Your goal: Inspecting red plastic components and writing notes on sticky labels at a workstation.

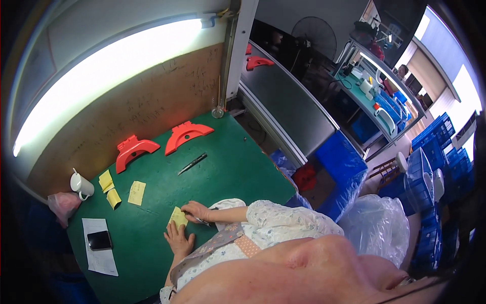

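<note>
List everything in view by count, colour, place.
Table: one, green, centre
Notes: about four, yellow, on table
Pens: two, dark, table and right hand
Curved parts: about four, red, table and belt
Phone: one, black, on paper
Paper: one, white, table's left
Mug: one, white, table's left
Small bag: one, pink, beside mug
Lamp: one, white, overhead
Belt: one, grey, beyond table
Crates: many, blue, right
Large bag: one, clear, right
Fan: one, dark, background
Bench: one, green, background
Co-worker: one, blurred, background
Left hand: one, bare, on note
Right hand: one, bare, gripping pen
</note>
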Tool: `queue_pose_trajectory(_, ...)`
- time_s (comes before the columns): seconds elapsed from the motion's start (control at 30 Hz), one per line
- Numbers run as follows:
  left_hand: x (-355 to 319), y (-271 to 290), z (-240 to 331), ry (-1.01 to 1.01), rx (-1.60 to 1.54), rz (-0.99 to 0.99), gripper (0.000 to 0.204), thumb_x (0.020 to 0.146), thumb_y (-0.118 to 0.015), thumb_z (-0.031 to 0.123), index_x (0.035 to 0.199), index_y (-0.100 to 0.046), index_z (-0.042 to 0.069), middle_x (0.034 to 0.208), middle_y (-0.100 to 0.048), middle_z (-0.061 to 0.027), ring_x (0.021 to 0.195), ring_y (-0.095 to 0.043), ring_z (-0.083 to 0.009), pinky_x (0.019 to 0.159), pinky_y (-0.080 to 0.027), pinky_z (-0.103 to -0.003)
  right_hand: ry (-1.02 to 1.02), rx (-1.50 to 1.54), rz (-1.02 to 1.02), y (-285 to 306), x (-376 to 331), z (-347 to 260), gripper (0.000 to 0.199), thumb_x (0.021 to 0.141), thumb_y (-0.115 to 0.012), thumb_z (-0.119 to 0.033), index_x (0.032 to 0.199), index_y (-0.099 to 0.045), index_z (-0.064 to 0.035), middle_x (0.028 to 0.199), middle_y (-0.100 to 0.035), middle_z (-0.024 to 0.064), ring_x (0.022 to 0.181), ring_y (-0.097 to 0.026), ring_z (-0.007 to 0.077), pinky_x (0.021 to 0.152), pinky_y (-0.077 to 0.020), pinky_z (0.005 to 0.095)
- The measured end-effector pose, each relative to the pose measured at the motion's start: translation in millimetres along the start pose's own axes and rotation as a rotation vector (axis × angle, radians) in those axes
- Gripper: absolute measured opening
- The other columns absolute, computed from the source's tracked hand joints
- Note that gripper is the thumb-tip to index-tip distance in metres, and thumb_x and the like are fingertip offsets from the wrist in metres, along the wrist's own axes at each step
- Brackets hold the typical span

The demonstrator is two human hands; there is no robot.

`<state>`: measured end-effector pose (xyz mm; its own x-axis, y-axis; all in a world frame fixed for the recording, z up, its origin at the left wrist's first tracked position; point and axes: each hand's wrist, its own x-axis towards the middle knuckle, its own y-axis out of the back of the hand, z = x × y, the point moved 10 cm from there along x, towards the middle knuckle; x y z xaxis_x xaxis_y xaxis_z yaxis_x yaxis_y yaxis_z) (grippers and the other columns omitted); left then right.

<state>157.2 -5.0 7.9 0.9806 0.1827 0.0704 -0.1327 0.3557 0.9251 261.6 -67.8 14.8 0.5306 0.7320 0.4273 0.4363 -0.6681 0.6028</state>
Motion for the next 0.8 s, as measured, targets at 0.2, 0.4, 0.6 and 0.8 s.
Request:
queue_pose_trajectory(0.2,-1,-1,0,-0.001,-0.003,-0.013,0.053,0.065,-0.063,0.038,0.11,-0.051,0.012,0.133,-0.029,-0.0188,0.126,-0.022,-0.0367,0.097,-0.016,-0.059,-0.007,0.011,0.032,2,0,2,0.026,0.069,-0.057,-0.012,0.093,-0.052,-0.007,0.072,-0.056,0.0104,0.069,-0.052,0.0298,0.069,-0.0423,0.0384)
queue_pose_trajectory(0.4,5,2,10,-0.044,0.025,-0.048,0.053,0.067,-0.063,0.035,0.113,-0.052,0.013,0.133,-0.03,-0.0195,0.125,-0.023,-0.0361,0.097,-0.018,-0.058,-0.172,0.114,-0.025,16,8,12,0.024,0.076,-0.053,-0.022,0.092,-0.058,-0.0055,0.081,-0.06,0.0137,0.075,-0.057,0.0318,0.068,-0.0441,0.0409)
queue_pose_trajectory(0.6,4,0,6,-0.011,0.068,-0.049,0.056,0.068,-0.062,0.037,0.118,-0.05,0.014,0.134,-0.029,-0.0198,0.125,-0.024,-0.0362,0.097,-0.018,-0.058,-0.023,0.135,0.058,19,16,-8,0.02,0.071,-0.058,-0.021,0.083,-0.058,-0.0053,0.071,-0.058,0.0109,0.067,-0.056,0.0307,0.063,-0.0433,0.04)
queue_pose_trajectory(0.8,10,8,4,-0.022,0.005,0.011,0.051,0.069,-0.062,0.036,0.115,-0.052,0.016,0.131,-0.033,-0.0208,0.123,-0.029,-0.0361,0.097,-0.023,-0.054,-0.019,-0.384,-0.171,-9,14,17,0.018,0.07,-0.05,-0.019,0.06,-0.057,-0.0066,0.063,-0.056,0.0138,0.059,-0.054,0.0301,0.055,-0.0412,0.0427)
